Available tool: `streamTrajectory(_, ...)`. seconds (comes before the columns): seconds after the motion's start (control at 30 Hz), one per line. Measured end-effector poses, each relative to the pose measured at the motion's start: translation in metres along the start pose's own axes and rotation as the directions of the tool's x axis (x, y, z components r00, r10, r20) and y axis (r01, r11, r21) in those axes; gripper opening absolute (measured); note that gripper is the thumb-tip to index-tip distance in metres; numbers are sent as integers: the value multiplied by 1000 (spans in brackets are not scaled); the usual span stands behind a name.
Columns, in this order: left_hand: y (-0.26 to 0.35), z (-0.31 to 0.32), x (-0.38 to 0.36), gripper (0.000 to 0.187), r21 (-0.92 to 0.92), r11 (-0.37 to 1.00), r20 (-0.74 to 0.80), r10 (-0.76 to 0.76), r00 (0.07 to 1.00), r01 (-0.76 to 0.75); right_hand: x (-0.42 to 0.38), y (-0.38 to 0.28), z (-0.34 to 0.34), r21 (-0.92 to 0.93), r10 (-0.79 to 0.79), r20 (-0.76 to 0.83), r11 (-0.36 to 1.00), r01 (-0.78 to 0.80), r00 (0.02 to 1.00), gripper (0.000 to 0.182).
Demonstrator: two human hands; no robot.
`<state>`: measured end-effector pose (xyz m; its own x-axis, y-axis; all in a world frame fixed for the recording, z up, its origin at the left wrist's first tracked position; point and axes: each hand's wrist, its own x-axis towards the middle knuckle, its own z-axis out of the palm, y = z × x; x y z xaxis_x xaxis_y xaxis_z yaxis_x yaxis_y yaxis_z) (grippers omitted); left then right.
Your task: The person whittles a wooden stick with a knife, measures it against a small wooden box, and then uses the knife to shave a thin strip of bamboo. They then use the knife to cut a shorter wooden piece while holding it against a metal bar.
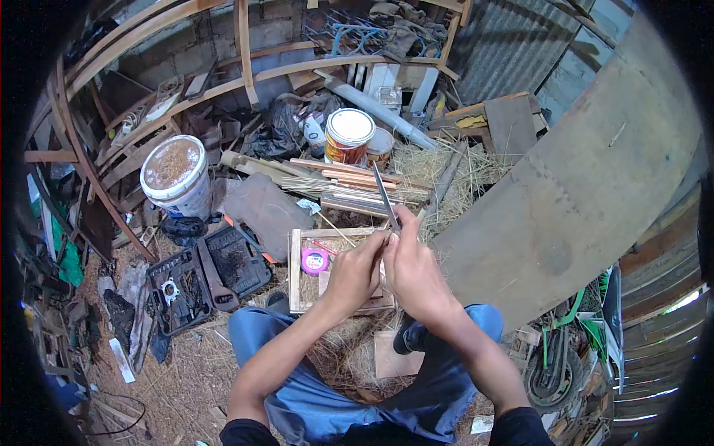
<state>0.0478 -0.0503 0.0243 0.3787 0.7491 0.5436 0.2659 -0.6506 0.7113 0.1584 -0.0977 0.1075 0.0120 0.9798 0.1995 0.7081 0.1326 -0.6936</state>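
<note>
My right hand (pixel 415 279) is closed around a knife (pixel 384 195), its narrow blade pointing up and away from me. Against it, at the thumbs, my left hand (pixel 352 276) is closed in a pinch. A thin pale stick (pixel 336 228) runs out from the left fingers toward the upper left; the fingers hide its near end. Below both hands lies a shallow wooden box (pixel 294 279) between my knees. Inside it are a pink tape measure (pixel 314 260) and a thin red stick (pixel 324 247).
An open tool case (pixel 175 308) with a handsaw (pixel 214 279) lies at left. Buckets (pixel 177 178) (pixel 349 128) stand behind. Split bamboo strips (pixel 320 187) lie ahead. A large board (pixel 573 201) slants along the right. Shavings cover the floor.
</note>
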Motion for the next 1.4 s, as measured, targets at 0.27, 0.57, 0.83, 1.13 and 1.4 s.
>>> streamTrajectory(0.27, 0, -2, 8, 26, 5, 1000, -4, -25, 1000, 25, 0, 15, 1, 167, -33, -1, 985, 33, 999, 26)
streamTrajectory(0.57, 0, 0, 14, 17, -31, 999, -17, -8, 1000, 7, -8, 7, -19, -293, -26, -5, 956, 24, 1000, 25)
streamTrajectory(0.83, 33, -37, 20, 18, 327, 944, 161, -95, 982, 38, -6, 13, -18, -243, 30, -82, 969, -49, 996, 24)
streamTrajectory(1.13, 142, -45, 145, 34, 383, 705, -48, 661, 749, -597, -8, 24, 2, -197, -190, -181, 968, 153, 965, 22)
streamTrajectory(1.4, 78, -14, 168, 48, 397, 692, 282, 533, 797, -603, 10, 19, 0, -165, -38, -160, 986, 11, 986, 20)
